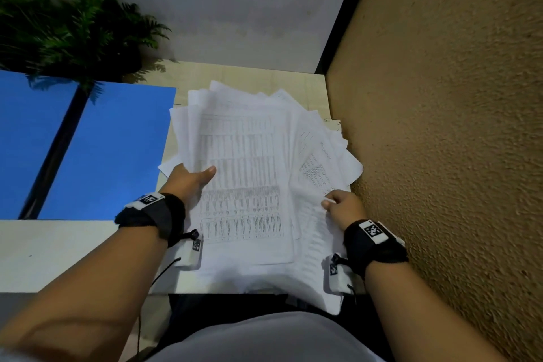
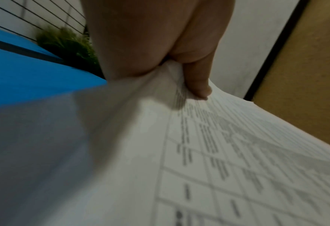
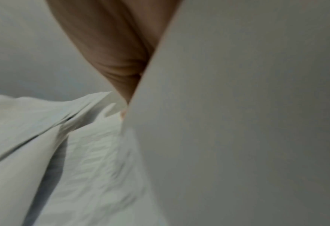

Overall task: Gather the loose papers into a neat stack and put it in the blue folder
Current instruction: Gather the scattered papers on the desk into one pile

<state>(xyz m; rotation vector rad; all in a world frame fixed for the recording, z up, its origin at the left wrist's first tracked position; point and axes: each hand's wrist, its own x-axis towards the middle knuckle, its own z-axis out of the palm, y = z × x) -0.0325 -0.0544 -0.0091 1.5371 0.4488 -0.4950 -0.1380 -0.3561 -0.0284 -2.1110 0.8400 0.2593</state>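
A fanned pile of white printed papers [image 1: 249, 156] is lifted over the pale desk [image 1: 53, 253], its sheets askew. My left hand [image 1: 191, 179] grips the pile's left edge, thumb on top of the printed tables and fingers hidden beneath; the left wrist view shows that thumb [image 2: 197, 82] pressing the papers [image 2: 218, 152]. My right hand [image 1: 340, 206] pinches the right edge of the pile. In the right wrist view only the palm [image 3: 109, 45] and blurred papers [image 3: 237, 122] show. The blue folder [image 1: 108, 150] lies open flat on the desk to the left.
A potted fern [image 1: 73, 29] stands at the back left, overhanging the folder. A rough tan wall [image 1: 440, 126] rises close on the right, touching the papers' edge. A white panel [image 1: 220, 9] closes the back. My lap is just below the desk's front edge.
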